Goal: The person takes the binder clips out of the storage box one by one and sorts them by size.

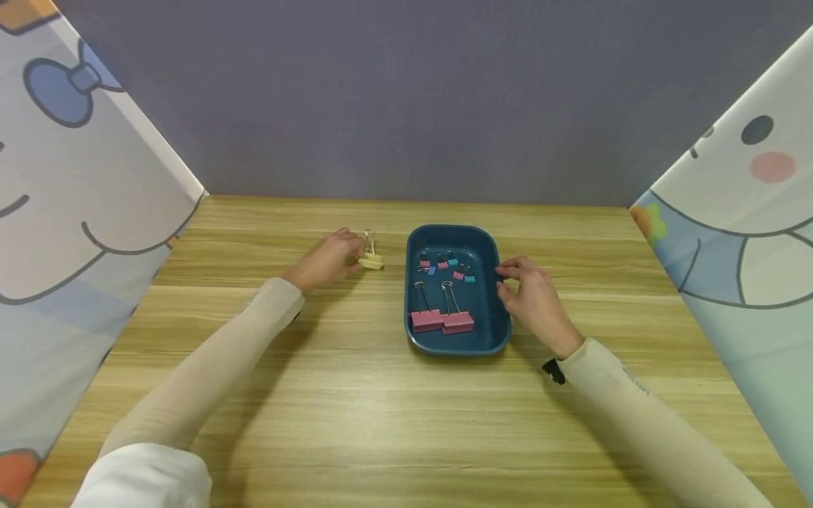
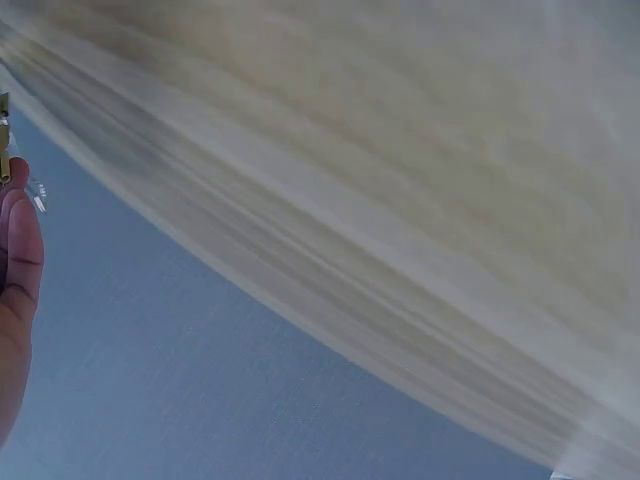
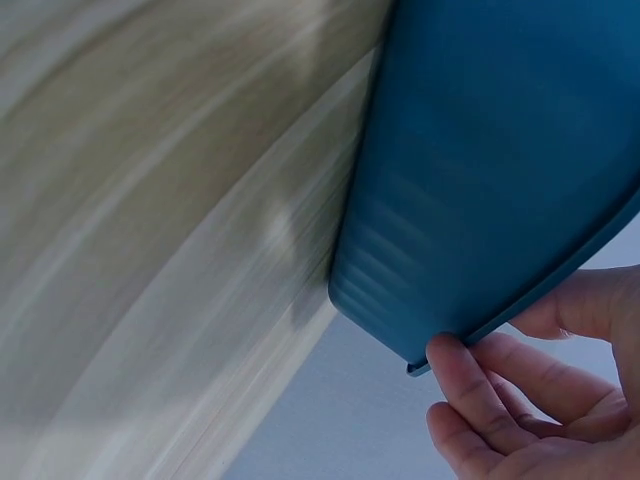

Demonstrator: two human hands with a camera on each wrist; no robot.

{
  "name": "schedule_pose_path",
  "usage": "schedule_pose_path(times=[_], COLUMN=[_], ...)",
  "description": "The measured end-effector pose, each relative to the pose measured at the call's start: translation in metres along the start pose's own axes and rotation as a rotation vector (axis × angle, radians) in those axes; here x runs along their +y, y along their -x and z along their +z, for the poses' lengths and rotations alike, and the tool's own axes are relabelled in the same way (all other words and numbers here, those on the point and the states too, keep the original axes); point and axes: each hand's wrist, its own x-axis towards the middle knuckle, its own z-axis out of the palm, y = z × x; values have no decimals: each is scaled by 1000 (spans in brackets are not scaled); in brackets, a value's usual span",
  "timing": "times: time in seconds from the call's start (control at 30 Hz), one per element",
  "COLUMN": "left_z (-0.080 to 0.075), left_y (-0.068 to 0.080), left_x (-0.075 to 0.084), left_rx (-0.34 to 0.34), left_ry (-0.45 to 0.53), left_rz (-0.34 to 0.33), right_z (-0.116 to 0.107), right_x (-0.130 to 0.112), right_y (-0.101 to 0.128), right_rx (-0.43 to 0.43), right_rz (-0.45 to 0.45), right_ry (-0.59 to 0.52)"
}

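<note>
My left hand (image 1: 327, 261) pinches a yellow binder clip (image 1: 370, 262) left of the blue tray (image 1: 488, 310); the clip's wire handles point away from me. In the left wrist view only a sliver of the clip (image 2: 4, 135) shows at the edge, by the fingertips. The tray's right rim is between the thumb and fingers of my right hand (image 1: 532, 300), fingertips against the outer wall (image 3: 450, 230) in the right wrist view. Two large pink binder clips (image 1: 426, 321) lie side by side in the tray's near half. Several small pink and blue clips (image 1: 452, 262) are scattered beyond them.
The tray stands on a wood-grain table (image 1: 356, 416). A grey panel (image 1: 406, 106) rises behind the table's far edge. Cartoon-printed panels (image 1: 95, 190) flank the left and right sides.
</note>
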Motion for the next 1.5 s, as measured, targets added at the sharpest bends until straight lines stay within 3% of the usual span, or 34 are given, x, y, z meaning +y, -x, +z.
schedule_pose_path(times=[0.87,1.27,1.5], left_z=[6,7,3], left_y=[-6,-9,-9], left_x=[-4,-4,-1], left_rx=[-155,-149,-149], left_ry=[24,13,45], left_rz=[-94,-43,-83], right_z=[1,1,0], right_x=[1,1,1], right_y=[1,2,3], right_rx=[-17,-11,-5], right_rz=[15,15,-1], right_ry=[-9,1,-2])
